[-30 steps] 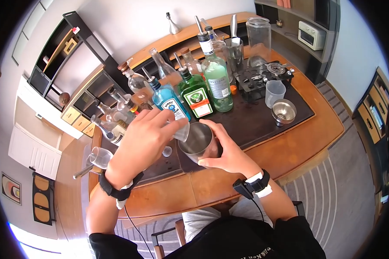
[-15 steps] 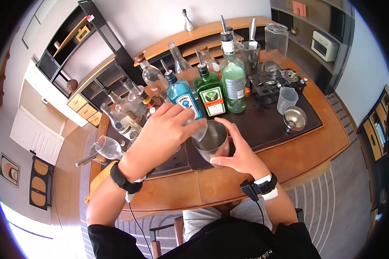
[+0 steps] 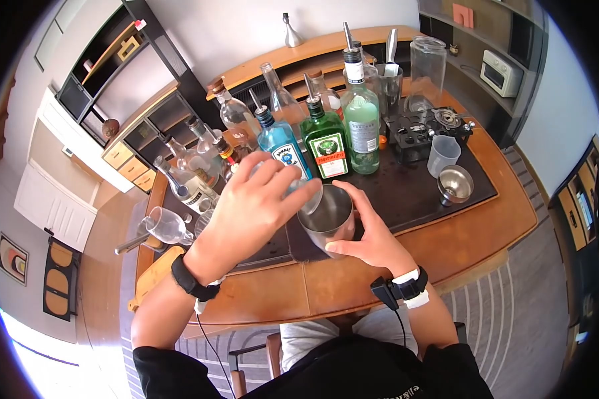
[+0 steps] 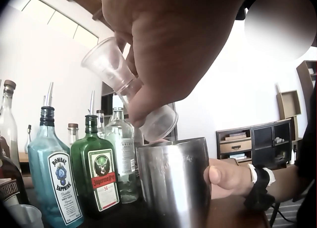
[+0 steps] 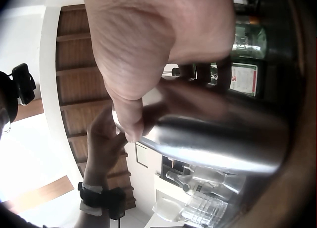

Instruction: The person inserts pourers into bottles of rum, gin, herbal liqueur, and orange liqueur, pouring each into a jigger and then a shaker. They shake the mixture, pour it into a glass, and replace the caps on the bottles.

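Observation:
My left hand [image 3: 249, 213] pinches a clear double-ended jigger [image 4: 111, 69] by its narrow waist. The jigger is tilted, its lower cup over the rim of a metal shaker tin [image 3: 329, 223]. Around the tin's right side curls my right hand [image 3: 373, 239], with the thumb near the rim. In the right wrist view the tin [image 5: 208, 129] lies under that hand's thumb and fingers. Beyond the tin stand a blue bottle [image 3: 283, 143], a green bottle [image 3: 327, 143] and a pale green bottle [image 3: 363, 130]. Whether liquid is flowing, I cannot tell.
A clear measuring cup [image 3: 444, 156] and a small metal bowl-shaped piece [image 3: 455, 184] stand on the right of the dark mat [image 3: 406, 199]. Farther back is a black rack [image 3: 409, 136]. Wine glasses [image 3: 168, 225], more bottles and a wooden board [image 3: 156, 276] are on the left.
The head view has shifted, so the table things sit farther right than a second ago. My left hand has turned slightly, with its fingers more spread. My right hand keeps its hold on the tin.

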Motion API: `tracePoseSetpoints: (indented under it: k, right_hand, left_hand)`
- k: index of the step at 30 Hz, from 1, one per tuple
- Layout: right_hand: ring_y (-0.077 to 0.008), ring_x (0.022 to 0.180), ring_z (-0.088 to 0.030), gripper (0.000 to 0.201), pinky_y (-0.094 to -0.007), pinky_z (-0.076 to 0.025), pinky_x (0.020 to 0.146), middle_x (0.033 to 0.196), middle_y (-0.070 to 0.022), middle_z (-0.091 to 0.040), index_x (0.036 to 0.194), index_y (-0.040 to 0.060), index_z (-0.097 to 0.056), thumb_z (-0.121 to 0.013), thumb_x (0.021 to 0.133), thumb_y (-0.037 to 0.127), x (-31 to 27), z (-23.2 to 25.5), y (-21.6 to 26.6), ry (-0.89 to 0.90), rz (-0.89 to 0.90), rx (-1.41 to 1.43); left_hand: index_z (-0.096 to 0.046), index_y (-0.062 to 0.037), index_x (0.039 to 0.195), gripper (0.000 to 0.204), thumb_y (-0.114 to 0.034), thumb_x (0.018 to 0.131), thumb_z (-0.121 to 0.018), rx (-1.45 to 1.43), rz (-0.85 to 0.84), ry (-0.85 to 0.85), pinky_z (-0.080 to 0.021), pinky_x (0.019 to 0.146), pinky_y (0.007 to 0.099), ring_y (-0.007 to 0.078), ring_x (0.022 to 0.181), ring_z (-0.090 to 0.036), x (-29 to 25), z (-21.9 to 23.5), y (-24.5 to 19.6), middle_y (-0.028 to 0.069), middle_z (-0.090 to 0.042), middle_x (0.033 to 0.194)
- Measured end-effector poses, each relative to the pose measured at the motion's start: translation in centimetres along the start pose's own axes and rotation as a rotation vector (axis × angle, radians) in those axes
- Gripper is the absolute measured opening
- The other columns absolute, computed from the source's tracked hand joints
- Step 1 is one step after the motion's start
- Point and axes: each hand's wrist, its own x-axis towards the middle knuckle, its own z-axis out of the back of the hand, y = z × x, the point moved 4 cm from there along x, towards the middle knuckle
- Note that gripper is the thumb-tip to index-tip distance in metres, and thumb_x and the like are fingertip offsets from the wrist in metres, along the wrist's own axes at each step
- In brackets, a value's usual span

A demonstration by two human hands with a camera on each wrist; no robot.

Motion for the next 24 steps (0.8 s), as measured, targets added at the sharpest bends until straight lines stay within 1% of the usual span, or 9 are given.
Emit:
tracePoseSetpoints:
  k: [4, 8, 11, 12, 15, 16, 17, 19, 24]
  right_hand:
    - [-0.0285, 0.129, -0.049, 0.101, -0.0407, -0.037, 0.112, 0.134, -0.0117, -0.047, 0.158, 0.015, -0.035, -0.09, 0.073, 0.019, 0.0, -0.1, -0.1, 0.002, -0.006, 0.004]
    - [-0.0224, 0.136, -0.045, 0.103, -0.0397, -0.037, 0.114, 0.144, -0.0075, -0.044, 0.159, 0.0103, -0.033, -0.09, 0.074, 0.02, 0.0, 0.0, -0.1, 0.041, -0.063, -0.035]
    - [-0.0241, 0.135, -0.046, 0.102, -0.0399, -0.037, 0.113, 0.141, -0.0088, -0.045, 0.159, 0.0117, -0.034, -0.09, 0.074, 0.02, 0.0, -0.1, -0.2, 0.028, -0.053, -0.013]
    - [-0.026, 0.132, -0.047, 0.1, -0.0398, -0.037, 0.112, 0.138, -0.0099, -0.046, 0.158, 0.0133, -0.035, -0.089, 0.074, 0.019, 0.0, -0.1, -0.1, 0.018, -0.032, -0.011]
    - [-0.0281, 0.131, -0.048, 0.099, -0.0397, -0.037, 0.112, 0.135, -0.0114, -0.047, 0.158, 0.0143, -0.036, -0.089, 0.075, 0.018, -0.2, -0.1, 0.1, 0.002, -0.006, 0.002]
    - [-0.0283, 0.132, -0.048, 0.098, -0.0398, -0.037, 0.112, 0.136, -0.0116, -0.047, 0.158, 0.0141, -0.036, -0.089, 0.075, 0.018, -0.1, -0.1, 0.3, -0.006, -0.001, 0.011]
    - [-0.0284, 0.132, -0.048, 0.098, -0.0398, -0.037, 0.113, 0.137, -0.0118, -0.047, 0.158, 0.0136, -0.036, -0.089, 0.075, 0.018, 0.0, -0.1, 0.3, -0.004, 0.004, 0.002]
    - [-0.0287, 0.134, -0.047, 0.098, -0.0399, -0.036, 0.114, 0.138, -0.0123, -0.047, 0.158, 0.0126, -0.036, -0.089, 0.075, 0.018, -0.1, 0.0, 0.2, -0.002, 0.012, -0.007]
    - [-0.0282, 0.134, -0.047, 0.1, -0.0404, -0.034, 0.115, 0.137, -0.0129, -0.047, 0.158, 0.0086, -0.035, -0.089, 0.075, 0.021, -0.1, -0.1, -0.2, -0.009, 0.021, -0.01]
  left_hand:
    - [-0.071, -0.0146, 0.121, 0.046, -0.005, 0.077, -0.068, 0.003, 0.032, 0.026, -0.048, 0.103, 0.0471, 0.0229, 0.099, -0.064, -0.4, 0.0, -0.1, 0.0032, -0.066, 0.104]
    - [-0.07, -0.0134, 0.123, 0.049, -0.004, 0.075, -0.072, -0.067, 0.056, 0.108, -0.048, 0.101, 0.0473, 0.0234, 0.098, -0.065, -0.9, -0.7, -0.4, 0.0037, -0.066, 0.103]
    - [-0.069, -0.0123, 0.124, 0.052, -0.004, 0.073, -0.075, -0.114, 0.113, -0.027, -0.047, 0.103, 0.0467, 0.0252, 0.098, -0.065, -1.0, -0.2, 0.4, 0.004, -0.067, 0.104]
    - [-0.068, -0.0092, 0.125, 0.05, -0.004, 0.076, -0.077, -0.206, 0.171, -0.031, -0.048, 0.102, 0.0428, 0.0259, 0.102, -0.066, -1.2, 0.5, 0.6, 0.0068, -0.068, 0.11]
    - [-0.066, -0.0061, 0.127, 0.046, -0.003, 0.083, -0.076, -0.648, 0.6, -0.183, -0.049, 0.101, 0.0387, 0.0239, 0.109, -0.067, -4.6, -0.2, 1.6, 0.0099, -0.069, 0.119]
    - [-0.061, -0.0043, 0.133, 0.051, -0.003, 0.084, -0.078, -0.741, 0.703, -0.251, -0.053, 0.094, 0.0371, 0.0249, 0.107, -0.068, -6.2, -0.8, 1.6, 0.0119, -0.071, 0.118]
    - [-0.059, -0.0029, 0.133, 0.05, -0.001, 0.086, -0.077, -0.895, 0.837, -0.322, -0.052, 0.094, 0.0344, 0.0183, 0.107, -0.068, -8.7, -2.8, 1.8, 0.0107, -0.072, 0.117]
    - [-0.057, -0.0021, 0.13, 0.048, 0.0, 0.086, -0.077, -1.092, 1.034, -0.42, -0.053, 0.093, 0.0331, 0.0169, 0.107, -0.068, -13.1, -6.2, 1.0, 0.0103, -0.071, 0.117]
    - [-0.053, -0.0017, 0.122, 0.043, 0.0, 0.087, -0.078, -1.094, 1.282, -0.539, -0.056, 0.088, 0.0308, 0.0156, 0.103, -0.068, -19.8, -10.2, -0.3, 0.0089, -0.068, 0.115]
